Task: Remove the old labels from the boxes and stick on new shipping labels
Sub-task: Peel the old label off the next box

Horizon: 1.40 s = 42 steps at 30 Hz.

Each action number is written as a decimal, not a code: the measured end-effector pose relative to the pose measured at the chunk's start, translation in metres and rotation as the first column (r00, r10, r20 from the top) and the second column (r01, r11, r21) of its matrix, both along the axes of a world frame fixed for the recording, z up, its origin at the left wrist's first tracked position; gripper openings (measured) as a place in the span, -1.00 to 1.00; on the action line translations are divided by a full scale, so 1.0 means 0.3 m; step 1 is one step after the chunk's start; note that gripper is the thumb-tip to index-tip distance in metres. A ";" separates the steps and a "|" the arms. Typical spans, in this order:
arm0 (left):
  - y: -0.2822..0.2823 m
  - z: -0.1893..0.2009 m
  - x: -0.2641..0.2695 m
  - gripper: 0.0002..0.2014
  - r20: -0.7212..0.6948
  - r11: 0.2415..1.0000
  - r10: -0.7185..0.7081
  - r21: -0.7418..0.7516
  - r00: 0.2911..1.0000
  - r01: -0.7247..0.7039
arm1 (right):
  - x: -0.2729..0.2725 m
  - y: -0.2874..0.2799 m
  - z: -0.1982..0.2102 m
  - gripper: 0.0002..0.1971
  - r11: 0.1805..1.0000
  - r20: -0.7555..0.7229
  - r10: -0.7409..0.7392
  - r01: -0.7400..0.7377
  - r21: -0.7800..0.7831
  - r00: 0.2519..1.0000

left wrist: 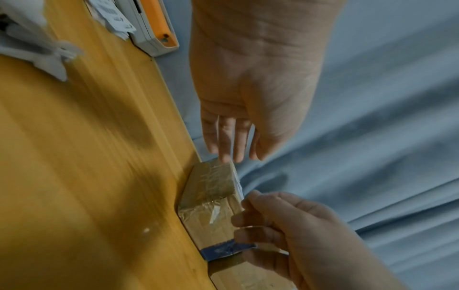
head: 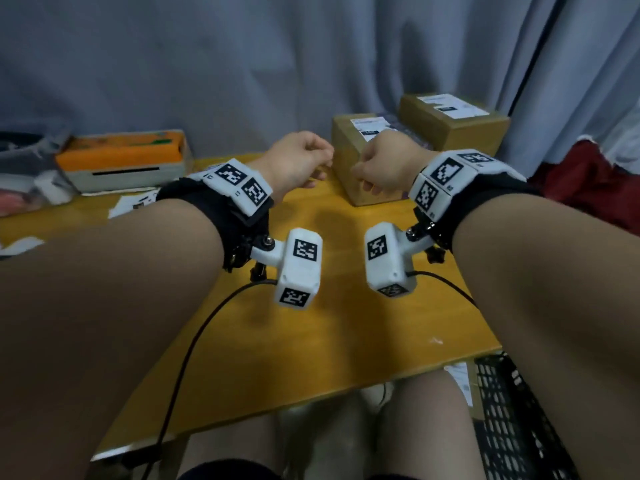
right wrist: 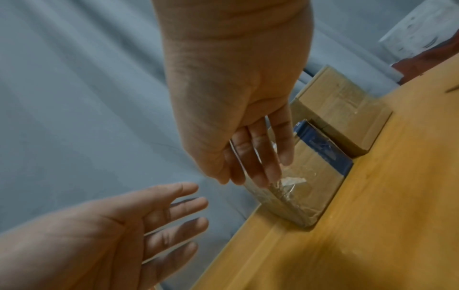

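Observation:
A small taped cardboard box (head: 343,152) stands at the back of the yellow table (head: 329,341), with a white old label (head: 370,125) on its top. My right hand (head: 367,178) holds it: in the left wrist view the fingers (left wrist: 244,235) curl over the box (left wrist: 211,182) edge, and in the right wrist view they (right wrist: 258,168) lie down its taped front (right wrist: 310,188). My left hand (head: 318,168) hovers beside the box's left end, fingers (left wrist: 233,153) loose and holding nothing (right wrist: 178,215). A second labelled box (head: 460,133) sits behind on the right (right wrist: 342,109).
An orange and white label printer (head: 121,161) stands at the back left (left wrist: 154,25), with loose paper labels (head: 131,202) in front of it. A grey curtain hangs right behind the table. A black mesh basket (head: 512,410) is below the table's right edge, red cloth (head: 588,181) farther right.

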<state>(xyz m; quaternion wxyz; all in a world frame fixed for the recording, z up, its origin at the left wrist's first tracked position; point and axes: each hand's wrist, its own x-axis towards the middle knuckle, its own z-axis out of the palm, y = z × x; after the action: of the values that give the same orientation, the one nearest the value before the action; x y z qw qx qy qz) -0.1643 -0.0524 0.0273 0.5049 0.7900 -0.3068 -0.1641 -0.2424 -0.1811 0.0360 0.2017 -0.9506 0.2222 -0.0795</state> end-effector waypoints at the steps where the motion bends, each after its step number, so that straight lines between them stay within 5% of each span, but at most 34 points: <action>1: -0.017 -0.008 0.025 -0.85 0.038 1.000 0.016 0.019 0.999 -0.017 | 0.020 -0.024 -0.004 -0.77 0.999 0.015 0.002 -0.001 -0.037 1.000; 8: -0.213 -0.026 0.194 -0.55 0.239 0.990 0.035 0.124 0.970 -0.066 | 0.132 -0.270 -0.014 -0.63 0.948 0.048 -0.021 0.035 -0.315 0.999; 17: -0.332 -0.114 0.340 -0.40 0.182 0.940 -0.081 0.340 0.980 0.014 | 0.279 -0.397 -0.088 -0.64 0.986 -0.186 -0.030 -0.002 -0.167 0.982; 33: 0.064 -0.095 0.240 -0.30 0.236 0.892 -0.115 0.453 0.965 -0.005 | 0.102 -0.095 -0.080 -0.61 0.955 0.025 0.297 -0.296 -0.020 0.955; 38: 0.171 -0.074 0.187 -0.41 0.237 0.897 -0.162 0.441 0.958 0.042 | 0.036 -0.039 -0.055 -0.60 0.936 -0.005 0.347 -0.346 0.070 0.938; 42: 0.161 -0.050 0.156 -0.45 0.323 0.844 -0.219 0.536 0.921 0.013 | 0.028 -0.008 -0.035 -0.71 0.918 -0.090 0.378 -0.386 -0.095 0.922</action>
<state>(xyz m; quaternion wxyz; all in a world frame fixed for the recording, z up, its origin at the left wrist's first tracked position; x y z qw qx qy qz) -0.1176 -0.0042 0.0122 0.1918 0.8934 -0.3882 -0.1197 -0.2340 -0.1835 0.0256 0.1522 -0.9876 0.0347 -0.0175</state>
